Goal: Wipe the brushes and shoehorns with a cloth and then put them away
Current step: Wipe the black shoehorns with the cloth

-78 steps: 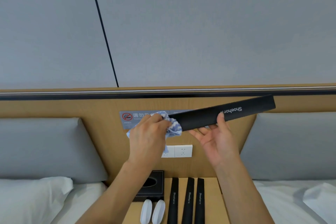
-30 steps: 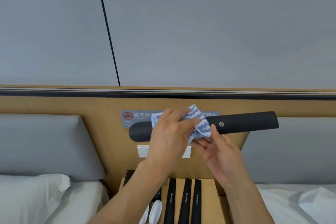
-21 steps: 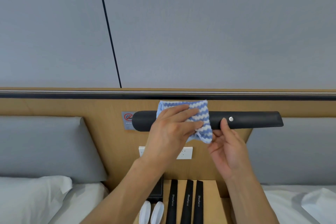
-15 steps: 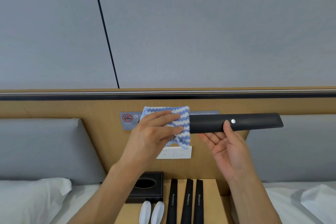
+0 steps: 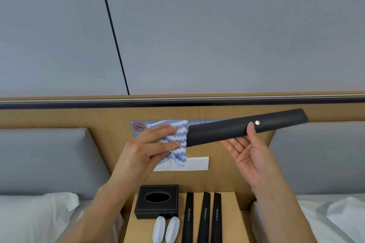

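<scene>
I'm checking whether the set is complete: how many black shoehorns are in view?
4. One shoehorn is held in both hands, its left end wrapped in the cloth. Three lie side by side on the bedside table: left, middle, right.

Just two bare forearms coming up from the bottom edge, no sleeves in view anywhere. Left hand [image 5: 150, 150] and right hand [image 5: 249, 156] both ungloved, nothing on wrists or fingers, short plain nails, no markings showing.

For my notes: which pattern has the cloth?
Blue and white wavy stripes on the cloth, seen in the head view.
</scene>
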